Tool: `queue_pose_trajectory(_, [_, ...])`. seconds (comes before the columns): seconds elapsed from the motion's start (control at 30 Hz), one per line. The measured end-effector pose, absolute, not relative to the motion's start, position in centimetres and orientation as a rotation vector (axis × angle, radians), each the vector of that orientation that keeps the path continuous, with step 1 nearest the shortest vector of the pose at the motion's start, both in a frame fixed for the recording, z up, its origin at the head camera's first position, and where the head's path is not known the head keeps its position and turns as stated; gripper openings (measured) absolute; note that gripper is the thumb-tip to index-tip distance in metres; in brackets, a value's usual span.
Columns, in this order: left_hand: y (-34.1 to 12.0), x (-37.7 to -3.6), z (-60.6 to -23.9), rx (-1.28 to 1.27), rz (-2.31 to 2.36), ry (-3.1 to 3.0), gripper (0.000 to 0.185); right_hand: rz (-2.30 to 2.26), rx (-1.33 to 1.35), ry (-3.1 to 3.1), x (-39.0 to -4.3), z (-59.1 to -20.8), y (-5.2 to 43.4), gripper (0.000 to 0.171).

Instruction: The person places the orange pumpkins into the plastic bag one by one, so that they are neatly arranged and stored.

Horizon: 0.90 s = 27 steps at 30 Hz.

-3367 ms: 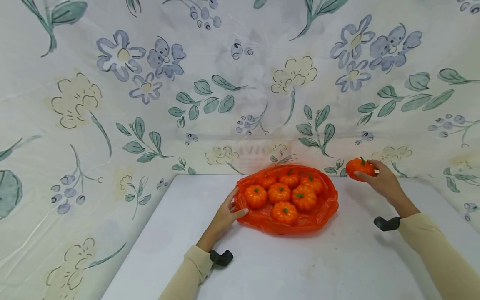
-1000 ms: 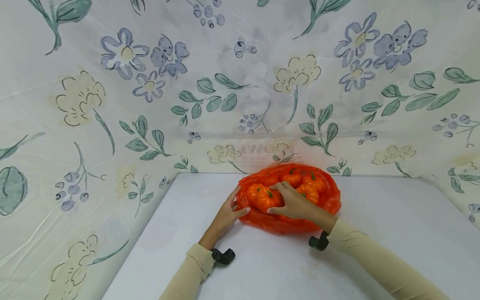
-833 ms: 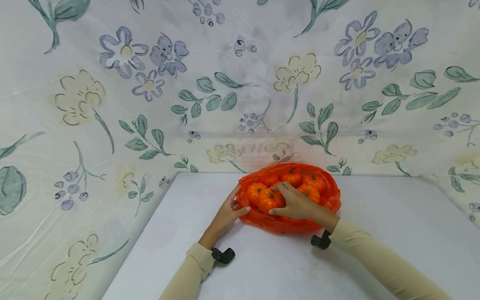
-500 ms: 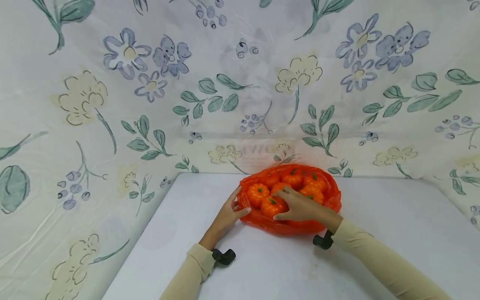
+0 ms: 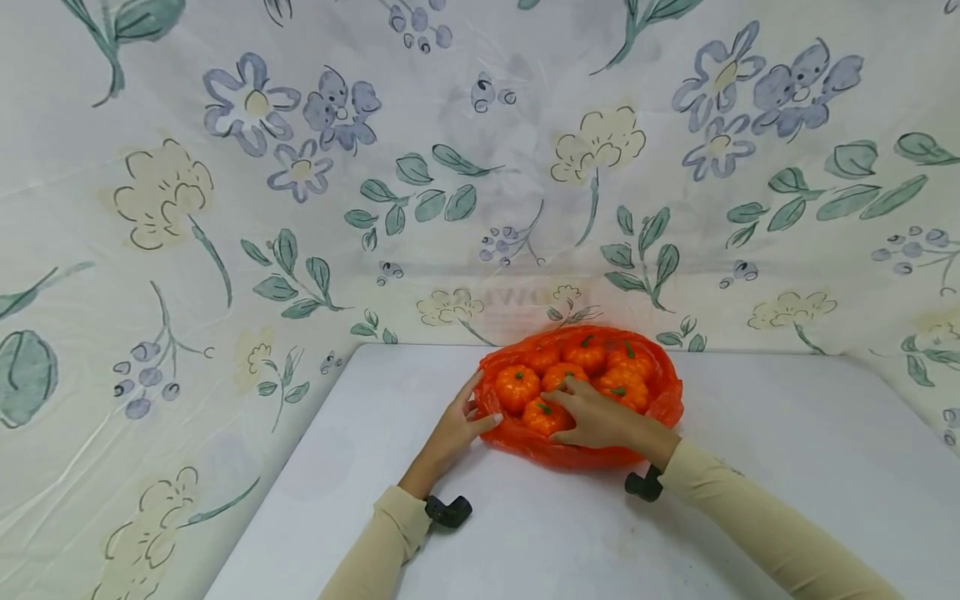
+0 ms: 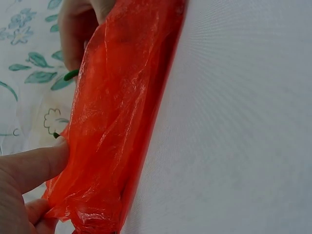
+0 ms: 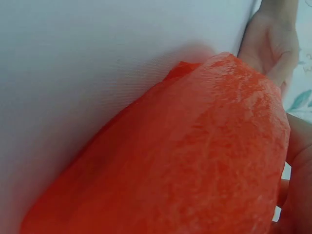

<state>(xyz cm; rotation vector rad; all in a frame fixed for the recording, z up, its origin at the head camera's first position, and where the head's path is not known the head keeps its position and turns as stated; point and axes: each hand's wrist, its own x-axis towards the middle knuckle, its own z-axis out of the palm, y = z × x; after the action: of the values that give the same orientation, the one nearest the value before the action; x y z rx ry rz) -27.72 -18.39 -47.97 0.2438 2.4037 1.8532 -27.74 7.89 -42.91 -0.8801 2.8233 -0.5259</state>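
A red-orange plastic bag (image 5: 525,450) lies spread on the table, its rim folded back around several small orange pumpkins with green stems. My left hand (image 5: 450,429) holds the bag's left rim; in the left wrist view the thumb (image 6: 41,165) presses the plastic, with fingers behind it. My right hand (image 5: 600,417) reaches in over the bag's front, thumb and fingers around a small pumpkin (image 5: 544,413) near the front left. Beside it sit another pumpkin (image 5: 517,387) and one behind (image 5: 564,375). The right hand hides part of the bag's front contents.
A white table (image 5: 510,533) carries the bag near its back edge. A floral cloth (image 5: 420,250) hangs behind and at the sides. Each wrist wears a black camera, the left one (image 5: 448,512) and the right one (image 5: 643,485).
My right hand has brought the pumpkin from the table's right side into the bag. Over the last second it lowered slightly toward the front. The left hand stays at the rim.
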Motion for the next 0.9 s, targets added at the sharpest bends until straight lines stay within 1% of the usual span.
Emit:
queue_pose_trajectory(0.27, [-18.5, -27.8, -47.9, 0.206, 1.879, 2.363, 0.083, -0.521, -0.923, 2.813, -27.9, -43.1, 7.9, 0.069])
queue_pose_trajectory(0.6, [-18.6, -27.5, -47.9, 0.236, 1.856, 2.388, 0.081, -0.545, -0.862, 2.795, -27.7, -41.9, 8.4, 0.072])
queue_pose_trajectory(0.7, [-18.7, -27.6, -47.8, 0.232, 1.852, 2.392, 0.082, -0.610, -0.891, 2.800, -27.6, -41.4, 9.1, 0.068])
queue_pose_trajectory(0.9, [-18.6, -28.0, -48.0, 0.226, 1.840, 2.404, 0.081, -0.851, -0.974, 2.864, -27.4, -40.9, 12.0, 0.053])
